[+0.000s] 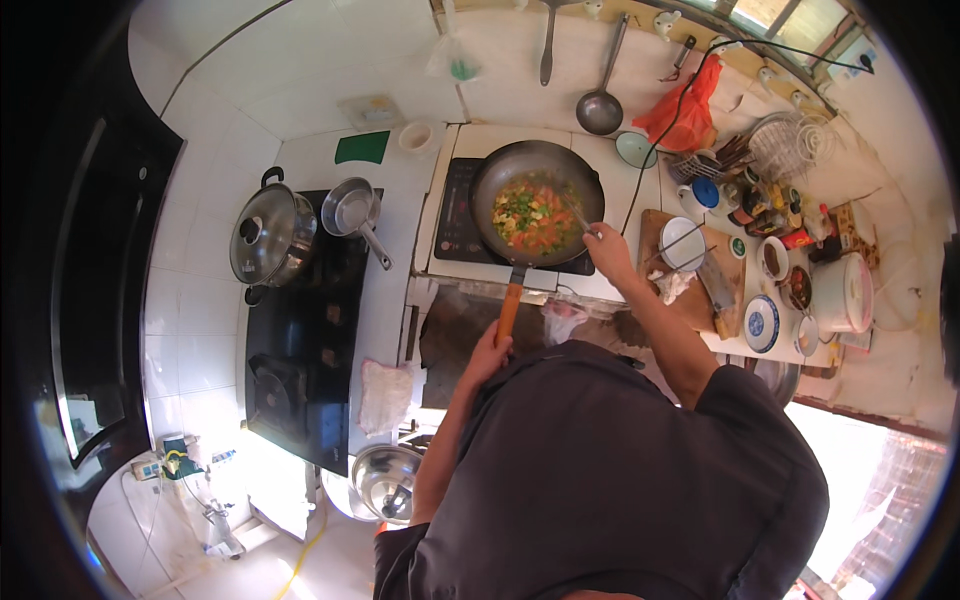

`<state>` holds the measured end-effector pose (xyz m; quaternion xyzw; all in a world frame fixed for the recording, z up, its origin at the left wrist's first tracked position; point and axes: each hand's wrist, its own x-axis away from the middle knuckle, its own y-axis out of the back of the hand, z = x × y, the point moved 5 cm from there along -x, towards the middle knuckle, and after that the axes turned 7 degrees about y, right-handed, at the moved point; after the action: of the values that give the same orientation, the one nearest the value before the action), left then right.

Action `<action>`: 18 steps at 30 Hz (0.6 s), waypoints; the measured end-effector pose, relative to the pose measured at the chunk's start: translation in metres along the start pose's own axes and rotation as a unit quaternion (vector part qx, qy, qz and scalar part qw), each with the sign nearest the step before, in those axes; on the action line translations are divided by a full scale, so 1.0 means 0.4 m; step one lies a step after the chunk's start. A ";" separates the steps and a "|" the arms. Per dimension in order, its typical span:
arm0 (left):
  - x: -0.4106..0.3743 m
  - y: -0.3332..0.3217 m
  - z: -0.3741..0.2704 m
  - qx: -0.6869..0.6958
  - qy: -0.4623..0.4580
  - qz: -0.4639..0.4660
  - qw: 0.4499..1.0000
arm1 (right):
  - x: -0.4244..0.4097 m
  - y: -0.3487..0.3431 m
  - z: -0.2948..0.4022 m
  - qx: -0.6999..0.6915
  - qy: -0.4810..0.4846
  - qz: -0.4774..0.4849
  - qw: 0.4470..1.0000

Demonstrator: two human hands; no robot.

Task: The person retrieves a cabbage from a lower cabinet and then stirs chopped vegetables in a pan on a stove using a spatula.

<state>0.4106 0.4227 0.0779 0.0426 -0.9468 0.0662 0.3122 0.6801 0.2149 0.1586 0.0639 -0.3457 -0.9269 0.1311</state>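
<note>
A dark wok [486, 187] rests on a black induction cooktop [454, 217]. Chopped food [536, 212], with green, orange and yellow pieces, lies in the bowl of the wok. My left hand [489, 352] is closed around the end of its wooden handle [510, 307]. At the wok's right rim, my right hand [606, 251] grips a thin metal utensil [579, 214] whose far end reaches into the food; its tip is too blurred to make out.
Right of the cooktop, a wooden board [656, 225] bears a white bowl [681, 238] and a cleaver [716, 281]. Several bottles and dishes stand beyond. On the left are a lidded steel pot [262, 236] and a small saucepan [349, 206]. A ladle [599, 112] hangs behind.
</note>
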 end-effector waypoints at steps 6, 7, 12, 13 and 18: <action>-0.013 0.003 0.014 -0.006 -0.004 -0.001 1.000 | -0.024 -0.011 0.012 -0.020 0.018 -0.059 0.998; -0.012 0.004 0.017 -0.003 -0.002 0.000 1.000 | -0.028 -0.025 0.023 -0.015 0.014 -0.039 0.999; -0.002 0.008 0.014 -0.012 0.008 -0.013 1.000 | -0.008 -0.048 0.045 -0.019 0.012 0.000 1.000; 0.000 0.005 0.016 -0.008 0.002 -0.008 1.000 | -0.009 -0.040 0.033 -0.019 0.011 -0.014 1.000; 0.002 0.001 0.012 -0.004 0.009 0.000 1.000 | -0.024 -0.033 -0.005 -0.024 -0.014 -0.034 0.999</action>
<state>0.4071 0.4223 0.0742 0.0409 -0.9442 0.0632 0.3206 0.6872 0.2260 0.1487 0.0591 -0.3231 -0.9396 0.0962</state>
